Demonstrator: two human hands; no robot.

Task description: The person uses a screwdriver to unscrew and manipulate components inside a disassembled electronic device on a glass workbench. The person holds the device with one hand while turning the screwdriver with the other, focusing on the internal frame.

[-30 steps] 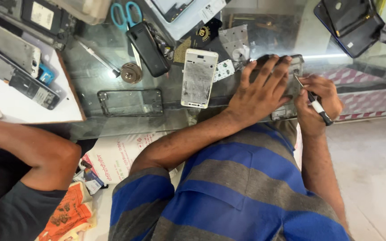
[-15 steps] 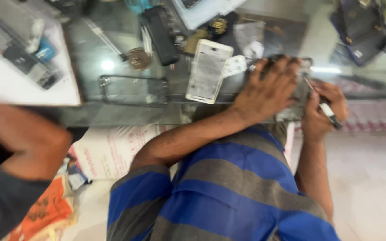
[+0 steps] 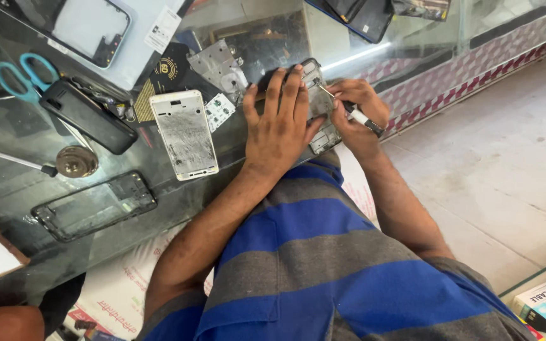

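Note:
My left hand (image 3: 279,129) lies flat on an opened phone body (image 3: 318,104) at the edge of the glass counter (image 3: 7,196), pressing it down. My right hand (image 3: 358,110) grips a small screwdriver (image 3: 352,113) with a black and white handle; its tip touches the upper part of the phone body. Most of the phone is hidden under my left palm. Next to my left hand lie a white phone frame (image 3: 184,134) and a small green circuit board (image 3: 220,111).
On the counter lie a black phone frame (image 3: 93,205), a black phone back (image 3: 86,115), blue-handled scissors (image 3: 20,76), a metal shield plate (image 3: 219,66), a round metal disc (image 3: 76,161) and a thin tool (image 3: 7,158). Another person's arm (image 3: 4,322) shows bottom left. Tiled floor at right.
The camera has swung right and closer; the counter items now sit further left. My left hand stays pressed on the phone body, and my right hand keeps the screwdriver at it.

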